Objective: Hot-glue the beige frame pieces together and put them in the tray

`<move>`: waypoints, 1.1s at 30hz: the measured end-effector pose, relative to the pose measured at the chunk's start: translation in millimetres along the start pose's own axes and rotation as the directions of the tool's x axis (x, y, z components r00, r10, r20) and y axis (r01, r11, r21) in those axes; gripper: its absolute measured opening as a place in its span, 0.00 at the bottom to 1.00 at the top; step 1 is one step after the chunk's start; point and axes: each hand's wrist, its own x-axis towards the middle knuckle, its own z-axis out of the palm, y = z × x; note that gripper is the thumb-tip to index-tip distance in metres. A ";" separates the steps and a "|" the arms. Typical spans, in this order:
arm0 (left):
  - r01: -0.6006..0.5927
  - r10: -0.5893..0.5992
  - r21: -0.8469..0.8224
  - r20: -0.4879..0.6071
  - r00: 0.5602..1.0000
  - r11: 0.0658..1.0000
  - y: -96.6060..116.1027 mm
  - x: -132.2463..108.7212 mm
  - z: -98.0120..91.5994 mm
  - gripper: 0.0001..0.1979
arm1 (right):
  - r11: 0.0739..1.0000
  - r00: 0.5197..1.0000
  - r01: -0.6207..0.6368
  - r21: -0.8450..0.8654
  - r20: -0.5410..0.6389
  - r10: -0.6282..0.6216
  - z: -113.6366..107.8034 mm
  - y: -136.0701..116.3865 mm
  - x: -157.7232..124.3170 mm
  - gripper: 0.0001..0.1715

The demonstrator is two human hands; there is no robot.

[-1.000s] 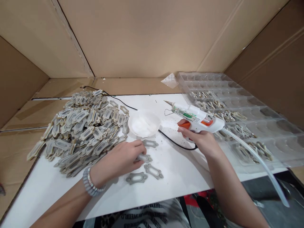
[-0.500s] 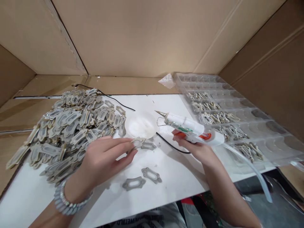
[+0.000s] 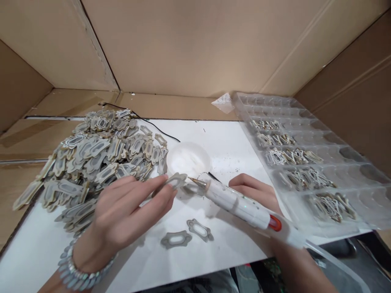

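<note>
My left hand (image 3: pixel 128 215) pinches a small grey ornamental frame piece (image 3: pixel 179 180) between thumb and fingers, tilted above the white table. My right hand (image 3: pixel 256 191) is wrapped around a white glue gun (image 3: pixel 238 203), partly hidden behind its body. The gun's metal nozzle (image 3: pixel 197 182) points left, its tip at or very close to the right end of the held piece; contact is hard to tell. Another grey piece (image 3: pixel 194 189) lies partly hidden beneath the nozzle. Nearer to me, two loose frame pieces (image 3: pixel 176 239) lie flat on the table.
A large heap of grey frame pieces (image 3: pixel 88 158) covers the table's left side. Behind my hands sits a round whitish dish (image 3: pixel 189 156). A clear compartment tray (image 3: pixel 308 134) with several small pale pieces stands at right. A black cord (image 3: pixel 152 123) crosses the back; cardboard walls (image 3: pixel 195 49) surround everything.
The glue gun has swung down and left, bringing its nozzle to the piece in my left hand. My left hand keeps its grip. The view has shifted slightly.
</note>
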 end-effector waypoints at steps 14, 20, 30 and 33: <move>-0.009 0.008 0.017 0.036 0.999 1.000 0.1 -4.1 1.4 0.08 | 0.982 0.981 0.177 -0.059 0.087 -0.172 6.0 1.1 -1.3 0.07; -0.014 0.013 0.022 0.054 0.998 1.000 2.2 -0.7 -1.0 0.07 | 0.974 0.972 0.224 -0.037 0.077 -0.221 11.3 7.3 -0.3 0.10; 0.021 -0.022 0.032 0.048 0.999 0.999 1.4 1.1 -0.3 0.05 | 0.979 0.978 0.190 -0.066 0.099 -0.183 11.1 6.9 -0.2 0.10; 0.018 -0.019 0.027 0.051 0.999 0.999 1.6 0.4 -0.3 0.10 | 0.977 0.976 0.201 -0.066 0.098 -0.194 11.6 9.1 -1.4 0.09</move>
